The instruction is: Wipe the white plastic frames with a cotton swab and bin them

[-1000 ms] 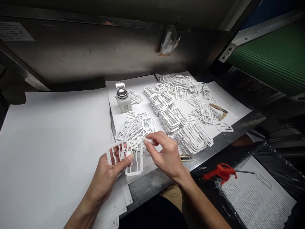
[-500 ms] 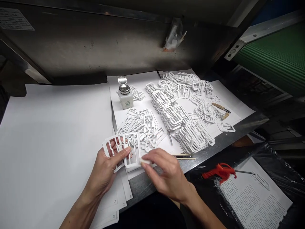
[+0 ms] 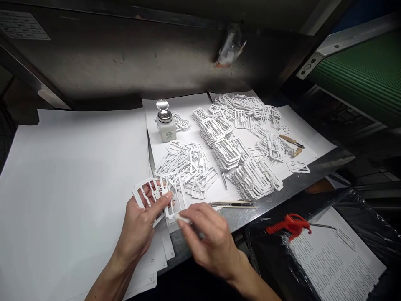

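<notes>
My left hand is closed around several thin white slotted frames, the thumb pressing on the front one. That front white frame is tilted towards me. My right hand pinches a small white pad between thumb and fingers, at the frame's lower edge; what the pad is made of I cannot make out. Just beyond both hands lies a loose heap of similar white frames. A white dispenser bottle with its metal lid raised stands behind that heap.
Stacks of white frames fill the table's right half. Near the front edge lie a thin knife-like tool and tweezers. Wooden-handled tools rest at right. A red air gun lies on black plastic. White sheets cover the left.
My right hand has moved left and slightly down along the front frame's lower edge with the white pad. The left hand keeps its grip, and the frame tilts a little more.
</notes>
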Available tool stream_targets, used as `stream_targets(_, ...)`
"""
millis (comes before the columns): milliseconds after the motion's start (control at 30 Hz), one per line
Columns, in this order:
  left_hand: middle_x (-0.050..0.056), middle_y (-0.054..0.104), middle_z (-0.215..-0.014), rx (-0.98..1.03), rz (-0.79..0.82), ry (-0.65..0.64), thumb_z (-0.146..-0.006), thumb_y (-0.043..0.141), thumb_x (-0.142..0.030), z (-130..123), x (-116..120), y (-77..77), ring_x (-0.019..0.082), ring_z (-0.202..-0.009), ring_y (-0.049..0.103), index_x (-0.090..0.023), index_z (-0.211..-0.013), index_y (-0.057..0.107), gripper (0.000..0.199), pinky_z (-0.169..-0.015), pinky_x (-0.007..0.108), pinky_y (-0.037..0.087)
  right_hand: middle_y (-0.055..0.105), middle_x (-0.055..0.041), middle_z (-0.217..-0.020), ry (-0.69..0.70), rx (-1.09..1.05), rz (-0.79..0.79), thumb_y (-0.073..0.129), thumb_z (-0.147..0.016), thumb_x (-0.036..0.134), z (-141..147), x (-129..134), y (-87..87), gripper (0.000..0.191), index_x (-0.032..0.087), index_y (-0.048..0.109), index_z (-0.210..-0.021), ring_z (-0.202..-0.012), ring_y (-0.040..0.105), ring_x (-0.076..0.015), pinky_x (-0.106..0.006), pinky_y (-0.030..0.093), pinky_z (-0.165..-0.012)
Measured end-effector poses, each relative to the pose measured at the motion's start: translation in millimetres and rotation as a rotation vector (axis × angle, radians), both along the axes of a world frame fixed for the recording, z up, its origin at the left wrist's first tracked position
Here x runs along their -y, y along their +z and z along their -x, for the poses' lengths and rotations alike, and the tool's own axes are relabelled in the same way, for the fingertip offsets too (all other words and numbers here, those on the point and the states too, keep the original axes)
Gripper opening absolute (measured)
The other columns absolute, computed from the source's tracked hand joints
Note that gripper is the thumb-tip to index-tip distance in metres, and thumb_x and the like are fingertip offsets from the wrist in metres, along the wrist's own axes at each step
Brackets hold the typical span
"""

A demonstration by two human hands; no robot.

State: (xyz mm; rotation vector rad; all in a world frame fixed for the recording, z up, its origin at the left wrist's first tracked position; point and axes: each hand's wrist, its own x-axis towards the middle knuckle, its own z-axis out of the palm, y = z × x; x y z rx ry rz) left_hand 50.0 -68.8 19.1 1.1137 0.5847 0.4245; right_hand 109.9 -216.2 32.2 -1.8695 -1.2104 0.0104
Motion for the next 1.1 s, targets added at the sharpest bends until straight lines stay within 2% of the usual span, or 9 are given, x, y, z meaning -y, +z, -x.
stream_targets(100,0.005,0.059,-0.088,-0.013,0.031,0.001,-0.073,0.070,-0.027,1,0,0.1,0.018,-0.083,0.055,-0.016,-0.099,0.059,0.030,-0.074,0.028,0.046,0.060,-0.0066,-0.085,-0.136,-0.033,-0.022,0.055,-0.080,0.008,-8,9,-1.4,0.020,0.013,0.060,-0.098,-0.078,0.055,-0.0139,-0.027,0.048,-0.068)
stream_targets(167,0.004,0.059,-0.088,-0.019,0.047,-0.002,-0.073,0.070,-0.027,1,0,0.1,0.018,-0.083,0.056,-0.016,-0.100,0.059,0.031,-0.074,0.029,0.046,0.060,-0.0055,-0.086,-0.179,-0.047,-0.017,0.056,-0.079,0.007,-11,13,-0.5,0.021,0.014,0.060,-0.099,-0.079,0.055,-0.0132,-0.027,0.047,-0.070)
stream_targets(367,0.005,0.059,-0.088,0.001,0.076,-0.014,-0.074,0.069,-0.027,0,2,-1.2,0.017,-0.081,0.055,-0.015,-0.097,0.059,0.028,-0.071,0.025,0.047,0.061,-0.0036,-0.087,-0.121,-0.135,-0.010,0.058,-0.079,0.012,-5,9,2.7,0.018,0.016,0.060,-0.097,-0.082,0.055,-0.0129,-0.027,0.047,-0.074)
stream_targets(500,0.006,0.059,-0.093,-0.022,0.143,-0.051,-0.073,0.070,-0.029,1,2,-0.4,0.019,-0.082,0.056,-0.016,-0.102,0.059,0.034,-0.069,0.027,0.049,0.063,0.0000,-0.086,-0.201,-0.373,0.007,0.062,-0.079,0.020,-6,7,4.1,0.012,0.020,0.064,-0.091,-0.083,0.058,-0.0118,-0.024,0.046,-0.075)
stream_targets(600,0.003,0.056,-0.087,-0.009,0.201,-0.088,-0.074,0.069,-0.029,2,2,1.3,0.015,-0.073,0.053,-0.018,-0.102,0.058,0.031,-0.063,0.024,0.048,0.063,0.0005,-0.084,-0.202,-0.602,0.018,0.064,-0.078,0.026,-7,5,2.7,0.011,0.021,0.065,-0.088,-0.079,0.059,-0.0118,-0.023,0.047,-0.072)
stream_targets(667,0.002,0.053,-0.082,0.006,0.235,-0.112,-0.077,0.065,-0.029,3,3,2.2,0.012,-0.069,0.051,-0.018,-0.099,0.058,0.026,-0.062,0.022,0.047,0.062,0.0001,-0.083,-0.186,-0.674,0.004,0.064,-0.077,0.027,-7,4,0.1,0.012,0.021,0.065,-0.087,-0.077,0.058,-0.0115,-0.023,0.047,-0.068)
stream_targets(867,0.001,0.050,-0.084,0.034,0.299,-0.122,-0.083,0.058,-0.033,4,4,0.1,0.012,-0.071,0.051,-0.020,-0.097,0.057,0.019,-0.064,0.022,0.048,0.061,-0.0005,-0.083,-0.189,-0.617,-0.016,0.063,-0.078,0.027,-4,4,-7.0,0.012,0.021,0.065,-0.089,-0.076,0.056,-0.0112,-0.023,0.045,-0.068)
stream_targets(1100,0.004,0.056,-0.094,0.036,0.347,-0.105,-0.083,0.059,-0.030,5,5,-2.2,0.018,-0.087,0.056,-0.021,-0.102,0.057,0.021,-0.072,0.026,0.050,0.059,-0.0039,-0.084,-0.174,-0.656,-0.086,0.062,-0.079,0.026,-2,3,-12.9,0.014,0.018,0.064,-0.090,-0.074,0.056,-0.0128,-0.024,0.046,-0.063)
